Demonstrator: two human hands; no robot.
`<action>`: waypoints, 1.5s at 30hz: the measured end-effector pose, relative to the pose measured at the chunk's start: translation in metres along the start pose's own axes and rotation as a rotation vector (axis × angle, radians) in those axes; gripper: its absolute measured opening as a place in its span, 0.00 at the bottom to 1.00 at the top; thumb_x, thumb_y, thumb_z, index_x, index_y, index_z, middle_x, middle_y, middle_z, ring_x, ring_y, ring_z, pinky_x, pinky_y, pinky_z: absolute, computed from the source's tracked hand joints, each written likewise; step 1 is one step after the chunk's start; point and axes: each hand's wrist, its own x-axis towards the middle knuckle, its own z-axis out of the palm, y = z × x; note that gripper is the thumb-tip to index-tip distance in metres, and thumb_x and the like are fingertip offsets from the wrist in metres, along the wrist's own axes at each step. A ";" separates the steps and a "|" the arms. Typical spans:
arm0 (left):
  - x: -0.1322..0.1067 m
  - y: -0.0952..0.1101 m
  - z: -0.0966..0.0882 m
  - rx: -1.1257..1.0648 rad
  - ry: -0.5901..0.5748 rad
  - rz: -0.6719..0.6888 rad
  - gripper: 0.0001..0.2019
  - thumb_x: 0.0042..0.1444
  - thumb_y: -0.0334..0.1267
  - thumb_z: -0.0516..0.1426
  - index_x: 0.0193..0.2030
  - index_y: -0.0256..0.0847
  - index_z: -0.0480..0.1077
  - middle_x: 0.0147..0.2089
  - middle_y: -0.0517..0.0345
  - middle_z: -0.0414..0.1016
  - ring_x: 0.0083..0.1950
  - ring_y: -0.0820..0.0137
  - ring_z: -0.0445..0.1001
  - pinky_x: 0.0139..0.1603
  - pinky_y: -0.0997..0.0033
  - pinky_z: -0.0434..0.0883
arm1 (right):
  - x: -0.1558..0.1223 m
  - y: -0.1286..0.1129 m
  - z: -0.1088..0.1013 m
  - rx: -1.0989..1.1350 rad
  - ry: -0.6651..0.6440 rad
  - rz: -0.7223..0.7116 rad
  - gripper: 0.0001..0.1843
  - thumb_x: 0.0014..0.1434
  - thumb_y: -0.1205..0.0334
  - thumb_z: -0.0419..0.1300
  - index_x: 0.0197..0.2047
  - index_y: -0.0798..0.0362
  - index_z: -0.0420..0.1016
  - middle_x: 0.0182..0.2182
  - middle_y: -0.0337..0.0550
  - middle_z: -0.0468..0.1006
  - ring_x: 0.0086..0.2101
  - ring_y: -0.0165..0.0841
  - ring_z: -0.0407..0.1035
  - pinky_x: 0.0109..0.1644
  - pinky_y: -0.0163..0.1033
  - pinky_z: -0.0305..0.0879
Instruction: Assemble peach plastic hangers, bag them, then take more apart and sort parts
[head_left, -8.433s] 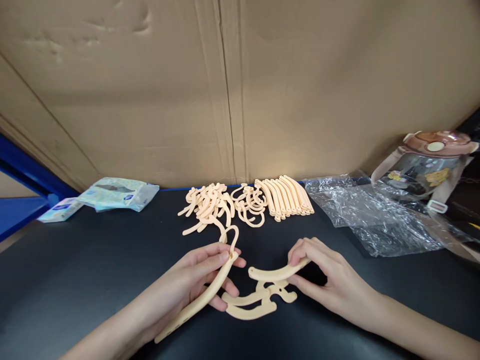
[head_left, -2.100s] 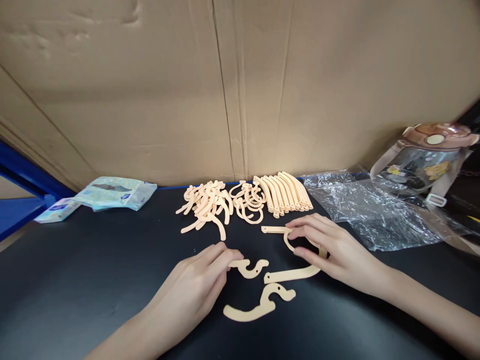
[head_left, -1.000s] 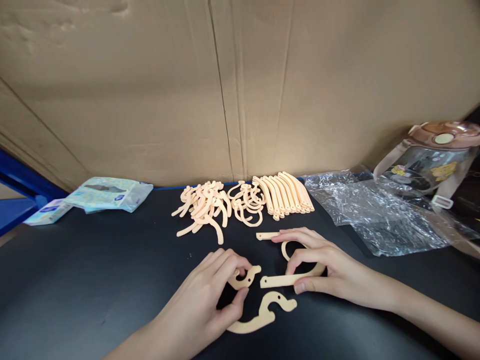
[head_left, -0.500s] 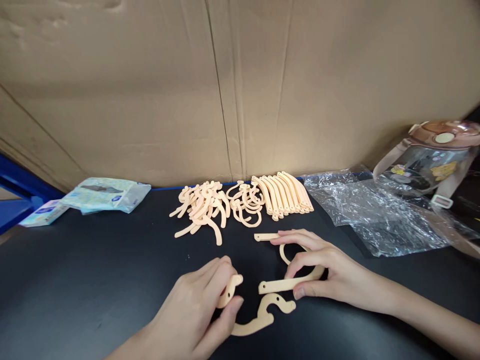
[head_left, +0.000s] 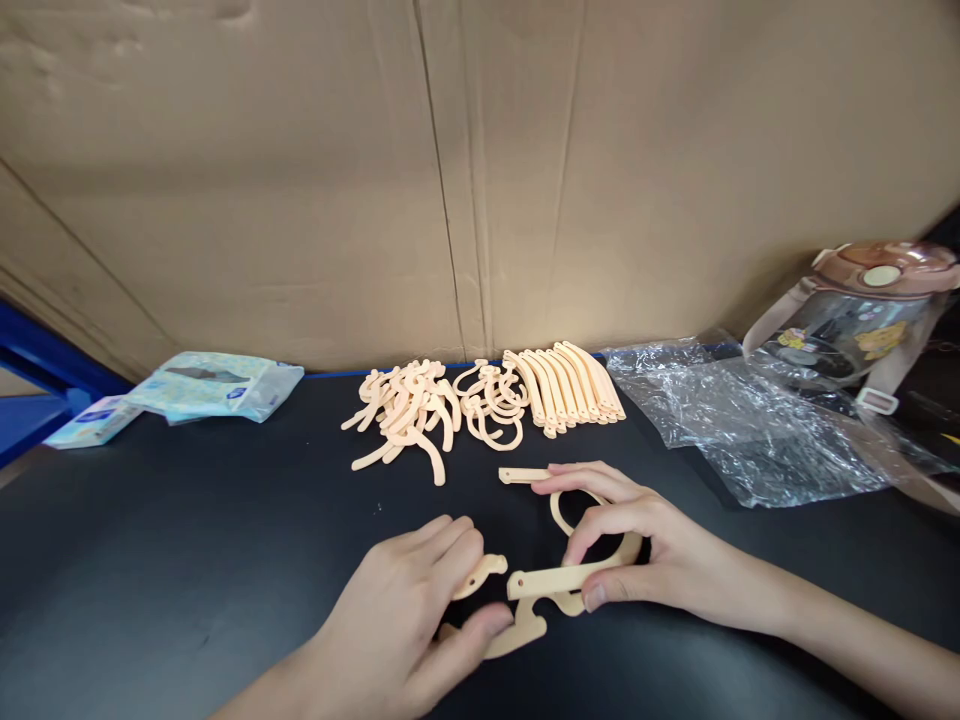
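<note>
My left hand (head_left: pixel 409 610) is closed on a small curved peach plastic piece (head_left: pixel 480 576), its thumb resting on a larger S-shaped piece (head_left: pixel 525 632) lying flat on the black table (head_left: pixel 187 570). My right hand (head_left: pixel 637 545) pinches a hook-shaped piece (head_left: pixel 559 578), whose straight arm points left toward the small piece. The two held pieces nearly touch. The hook's loop curls under my right fingers.
At the back lie a loose heap of curved peach pieces (head_left: pixel 405 415), some hooks (head_left: pixel 495 405) and a neat row of arms (head_left: pixel 574 385). A crumpled clear plastic bag (head_left: pixel 742 430) and a bottle (head_left: pixel 862 315) are right. Tissue packs (head_left: pixel 217 385) lie left. A cardboard wall (head_left: pixel 480 170) stands behind.
My left hand picked up the small curved piece and brought it right. My right hand slid the hook piece down and left, over the S-shaped piece.
</note>
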 end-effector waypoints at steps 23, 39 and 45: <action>0.002 0.005 0.000 0.136 -0.080 0.057 0.17 0.71 0.40 0.39 0.31 0.41 0.58 0.27 0.60 0.67 0.26 0.70 0.68 0.24 0.72 0.59 | 0.002 0.001 0.004 -0.040 -0.005 -0.024 0.12 0.50 0.49 0.69 0.35 0.45 0.81 0.58 0.41 0.70 0.62 0.42 0.55 0.64 0.51 0.53; 0.002 0.009 0.002 0.332 -0.101 0.156 0.22 0.71 0.36 0.36 0.29 0.41 0.62 0.25 0.59 0.67 0.23 0.69 0.65 0.23 0.67 0.57 | 0.001 0.003 0.004 -0.091 -0.032 -0.051 0.12 0.53 0.48 0.66 0.36 0.45 0.82 0.56 0.41 0.72 0.61 0.42 0.56 0.63 0.52 0.55; 0.001 0.009 0.001 0.395 -0.118 0.177 0.18 0.70 0.36 0.39 0.30 0.41 0.62 0.26 0.58 0.67 0.24 0.66 0.66 0.23 0.65 0.57 | 0.002 0.002 0.004 -0.110 -0.043 -0.053 0.11 0.54 0.48 0.66 0.36 0.45 0.81 0.56 0.40 0.72 0.61 0.41 0.57 0.63 0.51 0.56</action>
